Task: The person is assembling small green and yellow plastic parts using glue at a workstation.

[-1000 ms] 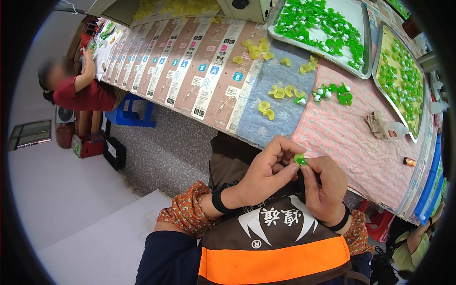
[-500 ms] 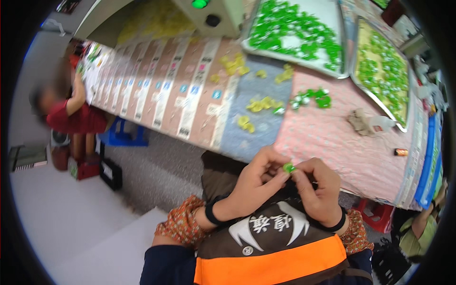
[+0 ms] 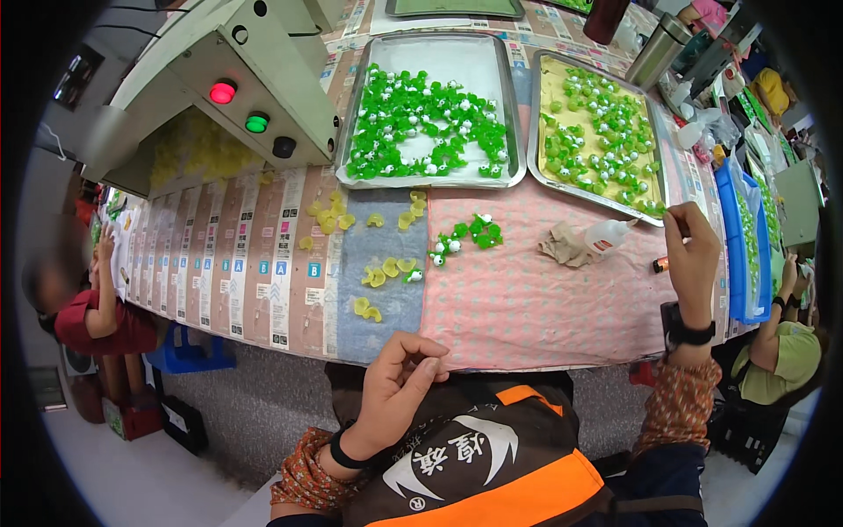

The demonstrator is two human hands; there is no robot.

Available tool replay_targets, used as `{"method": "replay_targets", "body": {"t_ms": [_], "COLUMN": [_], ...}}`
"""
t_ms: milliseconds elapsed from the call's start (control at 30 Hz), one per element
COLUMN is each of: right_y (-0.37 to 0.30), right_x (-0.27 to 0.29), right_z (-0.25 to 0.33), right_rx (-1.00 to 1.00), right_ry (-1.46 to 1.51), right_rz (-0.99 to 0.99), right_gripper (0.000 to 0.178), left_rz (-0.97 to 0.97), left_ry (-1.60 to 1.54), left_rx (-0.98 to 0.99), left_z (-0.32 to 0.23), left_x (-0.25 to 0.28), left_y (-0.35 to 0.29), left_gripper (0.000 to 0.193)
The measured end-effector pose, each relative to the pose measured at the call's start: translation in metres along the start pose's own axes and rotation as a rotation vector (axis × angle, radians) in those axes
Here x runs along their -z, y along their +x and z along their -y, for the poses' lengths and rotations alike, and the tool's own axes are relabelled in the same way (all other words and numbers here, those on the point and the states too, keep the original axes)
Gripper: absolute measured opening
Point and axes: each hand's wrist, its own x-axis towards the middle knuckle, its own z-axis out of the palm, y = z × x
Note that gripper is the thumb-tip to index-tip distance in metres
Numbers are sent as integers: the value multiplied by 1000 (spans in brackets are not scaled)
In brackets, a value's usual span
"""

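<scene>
My right hand (image 3: pixel 694 255) is at the near right corner of a metal tray (image 3: pixel 606 207) lined with yellow, its fingers pinched together. A small green piece (image 3: pixel 652 209) lies by its fingertips; whether they hold anything is hidden. Many green pieces with white balls (image 3: pixel 606 114) lie in that tray. My left hand (image 3: pixel 399 382) hovers at the table's front edge, fingers curled in and thumb near them, with nothing showing between them. Beyond it are yellow cup-shaped pieces (image 3: pixel 386 270) on a blue cloth (image 3: pixel 391 329) and a few green-and-white pieces (image 3: pixel 479 230) on a pink cloth (image 3: pixel 527 307).
A white-lined tray (image 3: pixel 430 183) holds more green-and-white pieces. At the left stands a machine (image 3: pixel 211 70) with red and green lights. A white bottle (image 3: pixel 608 235) lies on crumpled paper (image 3: pixel 566 246), near a blue bin (image 3: pixel 745 255). Co-workers sit at both sides.
My hands, together around a small green piece before, have parted. The right has reached out to the yellow-lined tray; the left has drifted left. My view has turned right, and a red light is now visible.
</scene>
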Motion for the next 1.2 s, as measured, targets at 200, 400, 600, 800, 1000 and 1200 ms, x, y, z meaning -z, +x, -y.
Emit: {"method": "replay_targets", "body": {"t_ms": [200,400,600,800,1000,1200], "right_y": [20,0,-29,-29,-37,-56], "right_x": [-23,-20,-30,-37,-26,-13], "right_z": [-40,-4,29,16,46,97], "right_rx": [124,245,-134,-125,-240,-418], "right_ry": [-376,-399,304,297,447,696], "right_rz": [143,140,423,527,533,625], "right_gripper": [9,10,36,33,23,26], "left_rz": [-45,-136,-199,-250,-256,-162], "left_ry": [12,262,501,927,1300,1518], "left_rx": [-59,-130,-146,-340,-524,-586], "left_z": [-16,-29,-47,-52,-48,-40], "left_x": [11,32,40,48,41,41], "left_y": [6,22,48,67,81,98], "left_gripper": [18,29,14,20,13,14]}}
